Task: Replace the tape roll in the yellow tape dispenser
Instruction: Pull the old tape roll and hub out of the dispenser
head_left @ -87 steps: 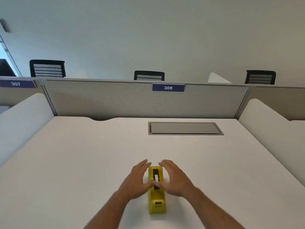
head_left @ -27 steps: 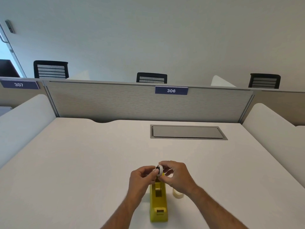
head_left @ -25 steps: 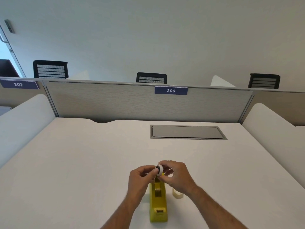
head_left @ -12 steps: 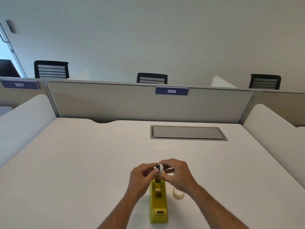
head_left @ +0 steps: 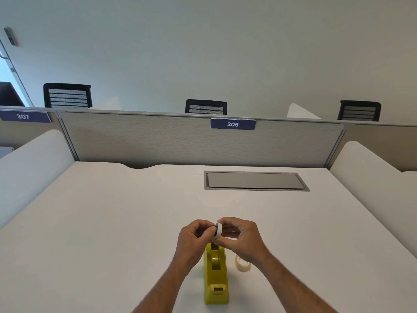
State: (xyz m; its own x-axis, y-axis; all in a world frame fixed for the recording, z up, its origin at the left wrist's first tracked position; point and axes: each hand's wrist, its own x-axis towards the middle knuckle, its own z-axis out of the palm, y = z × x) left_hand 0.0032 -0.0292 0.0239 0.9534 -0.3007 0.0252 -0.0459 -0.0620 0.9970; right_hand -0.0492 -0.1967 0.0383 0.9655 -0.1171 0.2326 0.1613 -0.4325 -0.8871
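Note:
The yellow tape dispenser (head_left: 216,276) stands on the white desk near the front edge, its cutter end toward me and its roll bay open on top. Just above its far end I hold a small white tape roll (head_left: 218,230) with a dark core, pinched from both sides. My left hand (head_left: 194,241) grips it from the left and my right hand (head_left: 242,238) from the right. A clear tape roll (head_left: 243,265) lies flat on the desk right of the dispenser, partly hidden by my right wrist.
A grey cable hatch (head_left: 256,181) is set into the white desk (head_left: 101,222) further back. A grey partition labelled 306 (head_left: 232,124) closes the far edge, with white side screens left and right. Black chair backs (head_left: 67,95) show behind it.
3.5 s ago both hands were at the dispenser's roll bay. Now they hold the white roll above it and a clear roll lies on the desk. Over the last second the hands barely moved.

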